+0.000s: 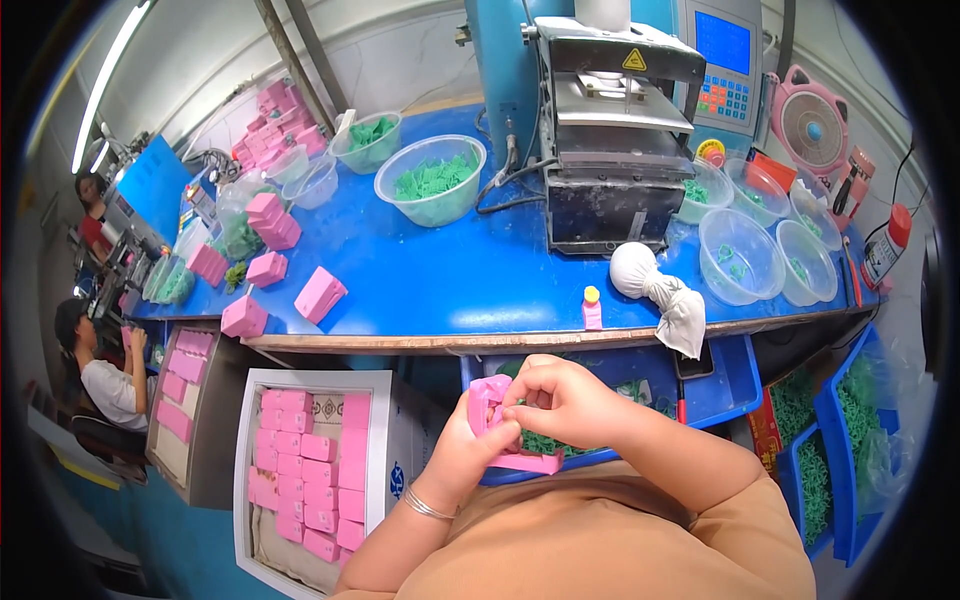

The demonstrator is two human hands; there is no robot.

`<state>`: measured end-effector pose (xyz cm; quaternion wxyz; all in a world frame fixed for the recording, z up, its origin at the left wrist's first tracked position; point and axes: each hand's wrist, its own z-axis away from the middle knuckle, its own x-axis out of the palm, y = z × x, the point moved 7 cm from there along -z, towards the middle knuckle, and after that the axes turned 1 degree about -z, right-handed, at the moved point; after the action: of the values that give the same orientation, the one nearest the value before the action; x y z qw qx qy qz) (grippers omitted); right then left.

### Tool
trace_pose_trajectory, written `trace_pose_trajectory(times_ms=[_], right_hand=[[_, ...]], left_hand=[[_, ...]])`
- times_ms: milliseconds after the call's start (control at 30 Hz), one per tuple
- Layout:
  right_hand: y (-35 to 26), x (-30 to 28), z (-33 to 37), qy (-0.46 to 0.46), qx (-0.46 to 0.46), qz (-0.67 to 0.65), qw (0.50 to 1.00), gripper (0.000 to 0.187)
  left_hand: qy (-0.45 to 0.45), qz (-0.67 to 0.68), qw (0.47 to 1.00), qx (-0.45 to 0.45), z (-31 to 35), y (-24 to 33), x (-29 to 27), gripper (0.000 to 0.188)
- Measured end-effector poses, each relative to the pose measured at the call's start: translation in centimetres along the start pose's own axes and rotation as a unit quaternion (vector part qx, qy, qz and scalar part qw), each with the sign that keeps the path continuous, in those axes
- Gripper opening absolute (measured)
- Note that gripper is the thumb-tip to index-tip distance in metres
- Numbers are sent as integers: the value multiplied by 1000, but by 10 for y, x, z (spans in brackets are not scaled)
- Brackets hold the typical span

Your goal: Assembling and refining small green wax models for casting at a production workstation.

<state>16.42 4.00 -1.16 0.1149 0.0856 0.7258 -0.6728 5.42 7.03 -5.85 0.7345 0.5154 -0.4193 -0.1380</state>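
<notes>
My left hand [466,442] is wrapped round a pink hollow plastic piece [487,393], held up in front of my body. A long flat pink part [528,462] sticks out below that hand toward the right. My right hand [562,402] reaches in from the other side, its thumb and fingertips pinched together at the pink piece. Whatever those fingertips hold is hidden. Beneath both hands lies a blue tray [735,385] with small green parts in it.
A press [615,150] stands on the blue table [450,290], with a white cloth bundle [650,285] before it. Bowls of green parts [432,180] sit around. Pink blocks [320,295] stand at left; a box [380,385] of them is below. Another person [110,380] sits far left.
</notes>
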Motion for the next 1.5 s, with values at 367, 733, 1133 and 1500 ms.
trace_pose_trajectory(times_ms=[367, 733, 1133, 1500], right_hand=[[-18, -21, 5, 62, 16, 108, 992, 14], [-15, 3, 10, -8, -71, 183, 981, 19], [-28, 10, 20, 87, -107, 253, 958, 23], [-31, 15, 26, 156, -128, 267, 942, 27]], left_hand=[[18, -196, 980, 29, 4, -3, 0, 55], [45, -397, 902, 167, 7, 7, -3, 44], [89, -507, 813, 272, 7, 20, 7, 40], [81, -508, 809, 283, 7, 18, 6, 45]])
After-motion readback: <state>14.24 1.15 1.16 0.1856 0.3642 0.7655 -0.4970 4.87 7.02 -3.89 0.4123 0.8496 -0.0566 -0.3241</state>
